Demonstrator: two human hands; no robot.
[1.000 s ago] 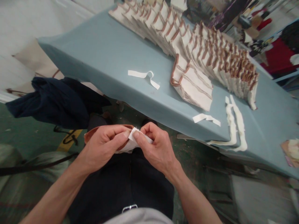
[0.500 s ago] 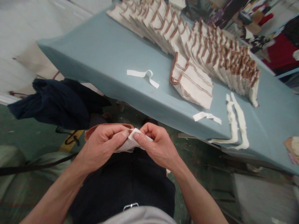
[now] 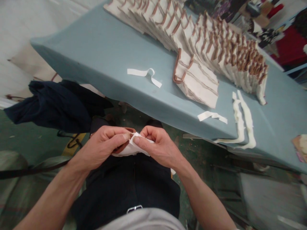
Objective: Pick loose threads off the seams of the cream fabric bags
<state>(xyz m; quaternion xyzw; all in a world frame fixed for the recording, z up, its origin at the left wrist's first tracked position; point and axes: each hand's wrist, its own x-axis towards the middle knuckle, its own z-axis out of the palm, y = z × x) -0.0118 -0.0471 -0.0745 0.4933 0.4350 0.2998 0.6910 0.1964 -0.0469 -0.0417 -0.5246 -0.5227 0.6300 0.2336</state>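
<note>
The piece in hand is looking unfinished, since both hands are working at its edge: the white cloth piece (image 3: 134,149) with brown trim is sitting just above the person's dark trousers (image 3: 129,182), in front of the surface (image 3: 79,48) rather than on it. On that surface, long rows of folded brown-edged pieces (image 3: 203,48) are standing packed together, perhaps the part already dealt with, while one folded bundle (image 3: 201,84) is lying in front of them; whether these are done or waiting, I cannot tell. A curled white strip (image 3: 137,72), a shorter white strip (image 3: 212,116) and two long cream strips (image 3: 248,123) are lying loose nearby, seemingly unused. As for the fingers, those of the left hand (image 3: 105,145) are closing in a pinch on the brown-trimmed edge, and those of the right hand (image 3: 159,145) are gripping a white tab (image 3: 132,140) against the cloth under the thumb, the two sets of fingertips nearly meeting
</note>
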